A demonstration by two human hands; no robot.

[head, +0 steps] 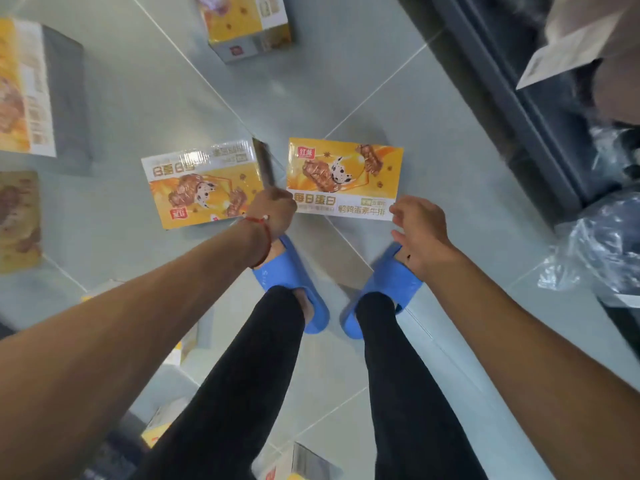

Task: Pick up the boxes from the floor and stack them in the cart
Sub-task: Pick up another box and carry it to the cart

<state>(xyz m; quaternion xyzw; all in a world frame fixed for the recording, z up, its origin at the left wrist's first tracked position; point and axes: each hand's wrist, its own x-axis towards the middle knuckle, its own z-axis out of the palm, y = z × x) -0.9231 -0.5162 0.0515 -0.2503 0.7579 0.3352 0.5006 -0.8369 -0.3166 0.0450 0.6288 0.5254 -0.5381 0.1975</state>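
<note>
Where the floor's (346,81) tile seams cross, box one (343,174) lies flat at 12 o'clock of the blue slippers (273,277) (printed face up). Box two (204,185) lies flat just beside it, at 9 o'clock. Left hand (273,213): at box one's left edge, fingers hidden, grip cannot be told. Right hand (420,226): at box one's 5 o'clock corner, grip apart, fingers loose, holding nothing. Box three (246,26): well apart, at 11 o'clock.

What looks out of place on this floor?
On the floor, the left box lies turned the opposite way to the right box, and the far box sits skewed to both.
</note>
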